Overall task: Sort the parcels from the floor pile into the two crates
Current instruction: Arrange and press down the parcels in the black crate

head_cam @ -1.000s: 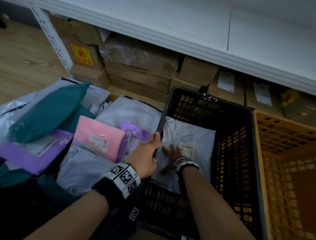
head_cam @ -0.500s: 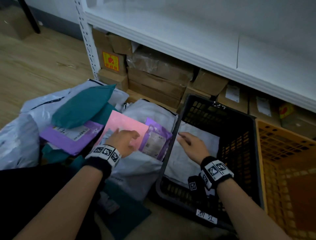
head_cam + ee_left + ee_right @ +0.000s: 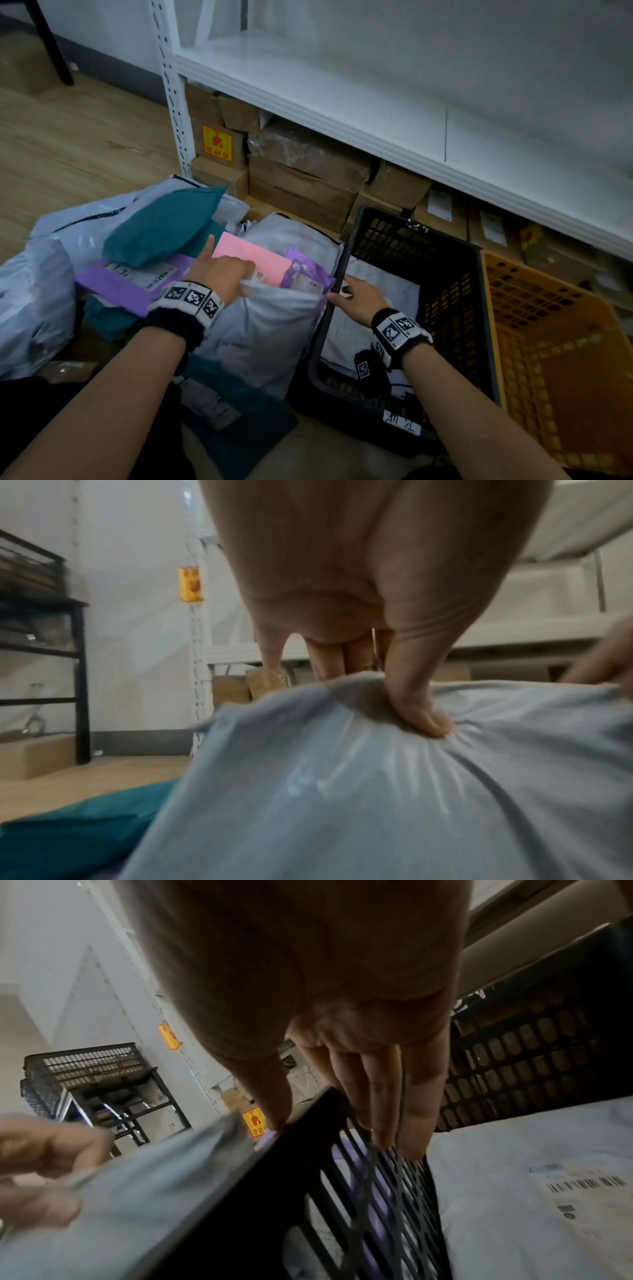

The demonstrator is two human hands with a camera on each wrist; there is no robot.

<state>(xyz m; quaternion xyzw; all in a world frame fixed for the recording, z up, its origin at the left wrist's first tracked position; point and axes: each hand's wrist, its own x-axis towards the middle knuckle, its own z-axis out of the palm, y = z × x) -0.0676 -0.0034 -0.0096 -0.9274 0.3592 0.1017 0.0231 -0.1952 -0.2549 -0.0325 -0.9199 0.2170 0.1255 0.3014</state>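
Observation:
My left hand [image 3: 244, 285] pinches the bunched top edge of a pale grey poly parcel [image 3: 260, 329] in the floor pile, thumb pressed into the plastic [image 3: 424, 723], index finger sticking out. The grey parcel [image 3: 342, 791] lies against the left wall of the black crate [image 3: 404, 240]. My right hand [image 3: 346, 291] sits at that crate's left rim, empty, thumb outside and straight fingers [image 3: 383, 1123] hanging inside the mesh wall [image 3: 274, 1191]. A white labelled parcel [image 3: 387, 291] lies flat in the black crate. The orange crate [image 3: 582, 394] stands to its right.
The pile also holds a teal parcel [image 3: 161, 229], a pink one [image 3: 253, 257], purple ones [image 3: 130, 284] and a big grey bag [image 3: 30, 301]. Cardboard boxes [image 3: 301, 171] fill the space under the white shelf [image 3: 342, 102] behind. Wooden floor [image 3: 68, 137] lies at left.
My left hand left the crate rim, went into the pile and took hold of the grey parcel. My right hand lifted off the white parcel and came to the crate's left rim.

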